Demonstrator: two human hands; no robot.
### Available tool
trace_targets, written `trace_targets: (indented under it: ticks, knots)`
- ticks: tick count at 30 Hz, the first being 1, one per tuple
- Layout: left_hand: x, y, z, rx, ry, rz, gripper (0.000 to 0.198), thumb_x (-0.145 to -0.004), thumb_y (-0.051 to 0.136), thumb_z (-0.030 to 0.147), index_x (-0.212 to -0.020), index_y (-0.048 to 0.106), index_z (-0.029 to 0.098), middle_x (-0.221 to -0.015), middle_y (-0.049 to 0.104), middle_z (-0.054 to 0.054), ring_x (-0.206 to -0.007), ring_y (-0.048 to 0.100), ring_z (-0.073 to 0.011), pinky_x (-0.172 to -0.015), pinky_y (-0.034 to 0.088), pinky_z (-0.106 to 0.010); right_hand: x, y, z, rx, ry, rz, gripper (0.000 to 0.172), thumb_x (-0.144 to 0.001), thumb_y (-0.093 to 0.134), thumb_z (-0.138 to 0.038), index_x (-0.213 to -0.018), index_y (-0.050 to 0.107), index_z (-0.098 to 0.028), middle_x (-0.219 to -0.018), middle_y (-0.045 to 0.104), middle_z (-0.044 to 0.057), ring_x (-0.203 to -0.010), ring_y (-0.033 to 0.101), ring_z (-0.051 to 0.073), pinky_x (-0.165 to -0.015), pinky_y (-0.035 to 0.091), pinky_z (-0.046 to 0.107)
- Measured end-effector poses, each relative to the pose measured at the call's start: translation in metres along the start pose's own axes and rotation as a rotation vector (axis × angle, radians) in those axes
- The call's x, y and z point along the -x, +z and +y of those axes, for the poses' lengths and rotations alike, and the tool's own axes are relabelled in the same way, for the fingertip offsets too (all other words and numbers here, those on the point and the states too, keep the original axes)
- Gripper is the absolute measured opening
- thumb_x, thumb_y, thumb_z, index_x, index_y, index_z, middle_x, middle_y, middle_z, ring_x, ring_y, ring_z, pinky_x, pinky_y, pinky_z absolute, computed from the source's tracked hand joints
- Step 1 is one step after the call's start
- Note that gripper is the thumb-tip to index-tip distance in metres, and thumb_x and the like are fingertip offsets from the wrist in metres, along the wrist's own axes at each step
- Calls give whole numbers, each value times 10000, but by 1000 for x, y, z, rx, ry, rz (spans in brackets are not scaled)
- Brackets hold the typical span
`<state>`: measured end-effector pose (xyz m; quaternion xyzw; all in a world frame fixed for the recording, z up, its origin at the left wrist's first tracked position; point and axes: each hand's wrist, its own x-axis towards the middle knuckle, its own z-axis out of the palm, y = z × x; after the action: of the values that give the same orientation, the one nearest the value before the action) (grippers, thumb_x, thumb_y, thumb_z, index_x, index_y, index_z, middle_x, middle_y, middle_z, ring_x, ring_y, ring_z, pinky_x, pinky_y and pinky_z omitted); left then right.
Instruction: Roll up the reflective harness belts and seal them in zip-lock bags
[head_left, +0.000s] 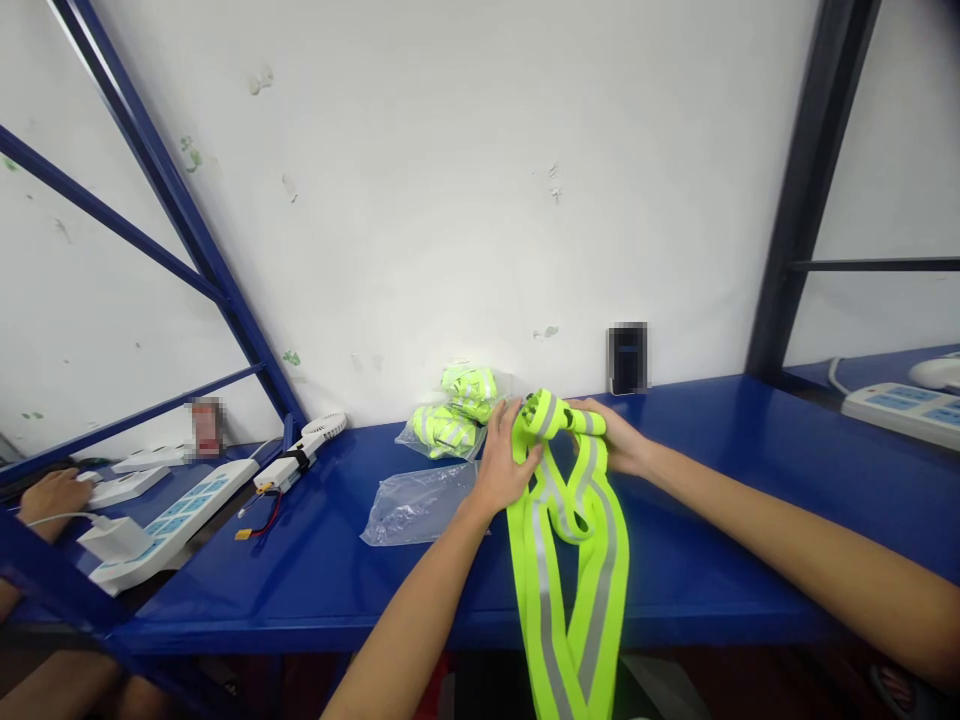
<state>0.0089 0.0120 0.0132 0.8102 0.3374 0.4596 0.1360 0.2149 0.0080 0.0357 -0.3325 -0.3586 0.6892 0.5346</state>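
Neon-yellow reflective straps (604, 560) with grey stripes run between my hands, part of them gathered in a loose roll at the top. Their long loops hang down over the table's front edge. My left hand (506, 460) grips the gathered roll from the left, thumb across its front. On the other side my right hand (611, 435) holds the straps, its fingers partly hidden behind them. Behind my left hand, two clear bags of folded reflective straps (446, 430) lean near the wall. A flat clear plastic bag (416, 505) lies on the table left of my left wrist.
The blue table (705, 500) meets a white wall. At its left end lie a white handheld fan (322, 428) and a cable with a yellow connector (247, 533). A dark device (627, 358) stands by the wall. Power strips (176, 525) and another person's hand (56, 497) are beyond the left frame.
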Motion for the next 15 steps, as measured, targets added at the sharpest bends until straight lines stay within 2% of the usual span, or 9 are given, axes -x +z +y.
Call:
trace_targets:
  ticks: [3, 5, 6, 7, 9, 11, 12, 14, 15]
  knots:
    - [0, -2, 4, -48, 51, -40, 520, -894, 518, 309, -1400, 396, 293, -1571, 188, -69, -1436, 211, -275, -1130, 252, -436, 3, 0, 5, 151, 174, -20, 335, -869, 504, -413, -629, 570, -190, -433, 546, -3, -369, 474, 125, -400, 401, 238]
    - [-1, -3, 6, -21, 44, -38, 405, -903, 511, 324, -1303, 504, 262, -1525, 310, -81, -1395, 304, -274, -1108, 282, -419, 3, -2, 9, 318, 188, -83, 545, -885, 379, -612, -575, 557, -200, -375, 495, 4, -335, 423, 127, -372, 366, 252]
    - [-1, -3, 6, 18, 24, -22, 366, -905, 510, 348, -1254, 542, 242, -1465, 407, -94, -1345, 381, -273, -1084, 314, -405, 2, -4, 9, 425, 139, -111, 625, -880, 302, -681, -588, 577, -202, -370, 490, 8, -335, 419, 134, -373, 363, 261]
    - [-2, -3, 6, 67, -11, 3, 347, -907, 507, 380, -1210, 571, 223, -1380, 503, -105, -1270, 464, -270, -1045, 355, -389, 1, -6, 10, 550, 50, -113, 675, -875, 247, -715, -615, 603, -204, -380, 497, 13, -347, 432, 145, -386, 372, 272]
    - [-4, -3, 5, 181, -109, 53, 367, -914, 483, 441, -1159, 603, 196, -1202, 627, -106, -1099, 578, -255, -944, 424, -351, -1, -11, 8, 810, -220, -17, 674, -901, 222, -686, -723, 656, -202, -463, 555, 23, -411, 494, 168, -454, 424, 295]
    - [-7, -2, 1, 265, -212, 113, 402, -912, 465, 486, -1109, 627, 176, -1080, 672, -97, -981, 615, -238, -857, 453, -316, -1, -14, 4, 979, -517, 99, 591, -949, 229, -587, -972, 672, -197, -673, 650, 43, -532, 574, 186, -560, 479, 322]
    - [-8, -1, -1, 287, -258, 147, 418, -903, 472, 507, -1074, 638, 164, -1041, 680, -93, -945, 620, -232, -824, 457, -302, 0, -15, 2, 1029, -635, 105, 535, -963, 247, -538, -1136, 625, -200, -829, 678, 59, -626, 612, 196, -626, 502, 338]
    - [-10, 2, -8, 318, -338, 204, 444, -871, 506, 543, -1002, 648, 143, -944, 689, -82, -853, 624, -213, -749, 461, -277, 4, -15, 0, 1122, -795, -4, 494, -949, 366, -466, -1379, 440, -233, -1169, 619, 89, -877, 640, 225, -775, 517, 375]
    - [-11, 3, -11, 337, -375, 217, 455, -854, 524, 557, -971, 650, 136, -890, 689, -72, -798, 622, -201, -708, 459, -266, 7, -13, -1, 1190, -841, -92, 541, -919, 455, -431, -1425, 378, -257, -1302, 543, 94, -996, 618, 242, -846, 507, 393]
